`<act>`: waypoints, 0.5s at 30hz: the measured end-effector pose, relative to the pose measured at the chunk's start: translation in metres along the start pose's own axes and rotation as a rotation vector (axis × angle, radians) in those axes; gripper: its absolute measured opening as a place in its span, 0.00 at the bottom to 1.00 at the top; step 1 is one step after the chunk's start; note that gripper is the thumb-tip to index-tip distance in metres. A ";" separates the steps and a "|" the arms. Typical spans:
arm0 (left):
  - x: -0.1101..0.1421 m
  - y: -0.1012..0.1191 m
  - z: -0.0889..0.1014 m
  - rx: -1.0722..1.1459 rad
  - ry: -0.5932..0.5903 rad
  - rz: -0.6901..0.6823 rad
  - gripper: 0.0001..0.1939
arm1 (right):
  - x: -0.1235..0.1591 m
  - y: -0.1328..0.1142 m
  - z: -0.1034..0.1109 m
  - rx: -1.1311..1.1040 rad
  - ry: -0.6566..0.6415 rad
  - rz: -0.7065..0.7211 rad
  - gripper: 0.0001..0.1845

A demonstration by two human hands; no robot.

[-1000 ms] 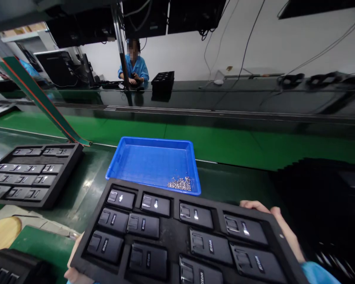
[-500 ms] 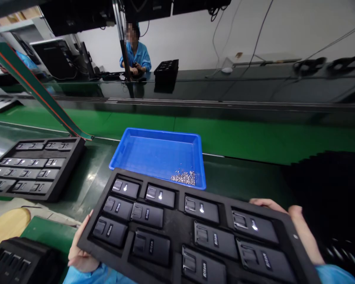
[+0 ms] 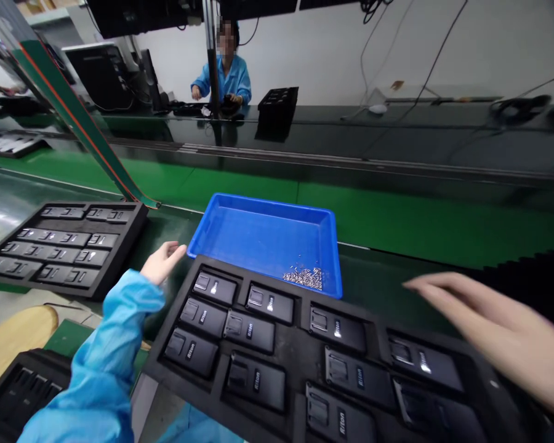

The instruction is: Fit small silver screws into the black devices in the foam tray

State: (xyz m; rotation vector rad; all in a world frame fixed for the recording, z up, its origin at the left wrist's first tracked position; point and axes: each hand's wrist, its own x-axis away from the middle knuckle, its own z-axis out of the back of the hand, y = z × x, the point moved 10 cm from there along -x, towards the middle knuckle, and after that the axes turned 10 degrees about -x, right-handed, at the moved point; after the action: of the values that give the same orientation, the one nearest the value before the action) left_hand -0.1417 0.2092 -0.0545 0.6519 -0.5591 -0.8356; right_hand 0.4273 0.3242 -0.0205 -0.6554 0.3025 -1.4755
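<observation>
A black foam tray lies in front of me at a slant, its slots holding several black devices marked "Riton". My left hand is off the foam tray, fingers loosely apart, by the left corner of a blue plastic tray; whether the fingertips touch its rim I cannot tell. Over the right end of the foam tray hovers my right hand, its fingers stretched out and holding nothing. Small metal screw-like pieces are heaped in the blue tray's near right corner.
Another foam tray with similar devices sits on the bench at left. A slanted green post rises behind it. Beyond the green conveyor belt, a person in blue works at the far bench. A stool stands lower left.
Both hands have let go of the foam tray. My left hand has moved up beside the blue tray, and my right hand has lifted above the tray's right end.
</observation>
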 end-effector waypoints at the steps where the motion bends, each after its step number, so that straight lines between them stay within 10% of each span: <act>1: -0.015 0.003 -0.015 -0.002 -0.065 0.018 0.35 | -0.008 -0.019 -0.016 -0.010 -0.067 -0.010 0.22; 7: -0.036 0.023 -0.070 0.121 -0.300 0.016 0.21 | -0.068 -0.053 -0.097 0.093 -0.243 -0.163 0.24; 15: -0.030 0.092 -0.054 0.461 -0.296 -0.150 0.41 | -0.074 -0.028 -0.122 -0.138 -0.305 -0.237 0.16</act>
State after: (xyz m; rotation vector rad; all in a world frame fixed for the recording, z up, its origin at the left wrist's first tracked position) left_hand -0.0769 0.2957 -0.0311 1.0074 -0.9978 -0.9600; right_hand 0.3274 0.3699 -0.1158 -1.0433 0.0922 -1.5605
